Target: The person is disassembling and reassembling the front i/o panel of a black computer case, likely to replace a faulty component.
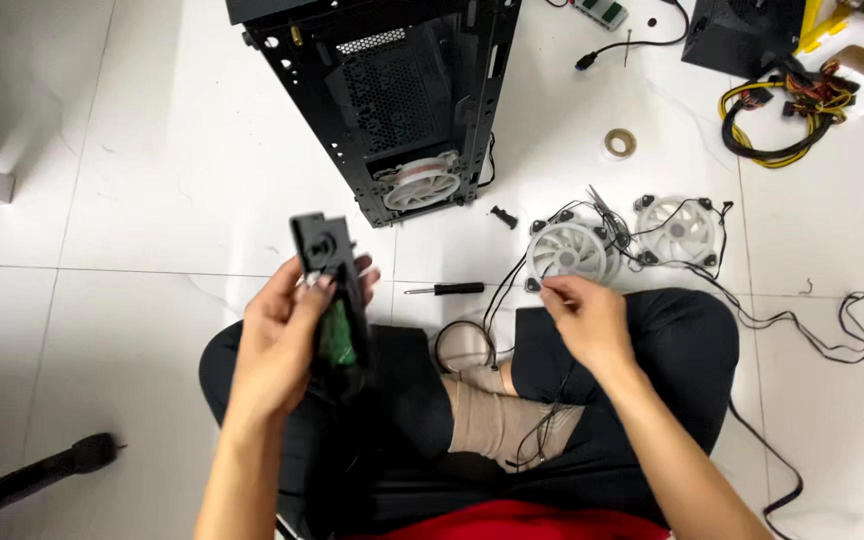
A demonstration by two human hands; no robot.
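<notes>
Seated on the white tiled floor, the left hand is clamped around a slim black plastic panel with a green circuit board, best kept upright, while the right hand pinches a thin black cable beside a white round case fan, best drawn gently.

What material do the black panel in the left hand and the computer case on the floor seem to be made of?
Black panel: likely matte moulded plastic, with a green circuit board behind it. Computer case: probably black painted sheet metal, going by its perforated mesh and thin folded edges.
</notes>
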